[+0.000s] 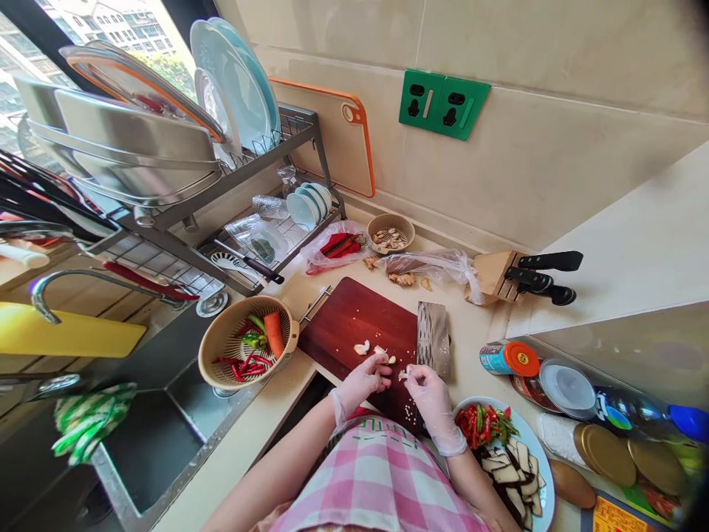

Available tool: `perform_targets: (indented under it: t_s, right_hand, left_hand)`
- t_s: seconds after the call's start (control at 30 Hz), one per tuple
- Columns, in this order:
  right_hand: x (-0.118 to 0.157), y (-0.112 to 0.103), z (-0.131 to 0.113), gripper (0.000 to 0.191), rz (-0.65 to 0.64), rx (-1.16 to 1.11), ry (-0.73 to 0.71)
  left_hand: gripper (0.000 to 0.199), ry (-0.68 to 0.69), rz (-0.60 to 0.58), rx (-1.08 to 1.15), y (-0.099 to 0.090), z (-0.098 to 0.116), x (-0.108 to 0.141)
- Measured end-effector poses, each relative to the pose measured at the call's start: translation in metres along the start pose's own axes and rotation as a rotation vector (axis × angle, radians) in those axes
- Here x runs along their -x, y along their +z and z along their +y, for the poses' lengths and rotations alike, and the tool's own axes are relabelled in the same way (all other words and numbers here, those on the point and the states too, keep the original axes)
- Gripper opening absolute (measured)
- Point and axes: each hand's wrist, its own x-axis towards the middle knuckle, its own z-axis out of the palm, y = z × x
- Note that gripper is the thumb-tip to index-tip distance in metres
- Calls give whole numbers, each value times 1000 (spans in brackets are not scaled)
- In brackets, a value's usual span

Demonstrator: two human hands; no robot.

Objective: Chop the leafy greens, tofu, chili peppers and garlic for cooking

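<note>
My left hand [362,382], in a thin clear glove, is over the front of the dark red cutting board [343,318]. Its fingers are closed on a garlic clove [392,360]. Just to the right, my gloved right hand [430,406] pinches a small pale bit of garlic skin [402,375]. More garlic cloves [362,347] lie on the board beyond my left fingers. Chopped white bits [410,411] are scattered near the front edge. A cleaver [433,332] rests along the board's right side, its handle hidden behind my right hand.
Left of the board, a colander [207,355] holds a carrot and peppers, beside the sink [152,443]. A plate [546,484] of cut peppers and eggplant stands at right, near jars [576,384]. Behind are a garlic basket [410,225], a knife block [492,277] and a dish rack [315,140].
</note>
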Motion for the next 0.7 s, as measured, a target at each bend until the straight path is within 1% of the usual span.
perform_targets:
  t_s: [0.07, 0.17, 0.23, 0.3, 0.37, 0.47, 0.53, 0.63, 0.7]
  right_hand:
    - [2, 2, -1, 15, -27, -18, -23]
    - [6, 6, -11, 15, -81, 82, -84]
    - [9, 8, -18, 15, -77, 160, -128]
    - [10, 9, -24, 15, -66, 178, -119]
    - [11, 10, -27, 14, -102, 113, -36]
    - [11, 15, -25, 13, -183, -121, 201]
    - [9, 18, -24, 16, -188, -286, 336]
    - [6, 19, -25, 23, -168, -448, 453]
    - [5, 16, -29, 28, -189, -522, 525]
  left_hand:
    - [46, -23, -54, 104, -2, 6, 6]
    - [40, -36, -94, 216, -1, 11, 14]
    - [40, -27, -72, 214, 1, 9, 14]
    - [39, -7, -23, 164, 5, 5, 11]
    - [38, 34, 30, 99, 10, -1, 7]
    - [33, 136, 61, -4, 15, -9, 4]
    - [28, 196, 40, -94, 16, -10, 6]
    - [29, 250, -14, -210, 13, -9, 9]
    - [32, 259, -30, -241, 10, -8, 10]
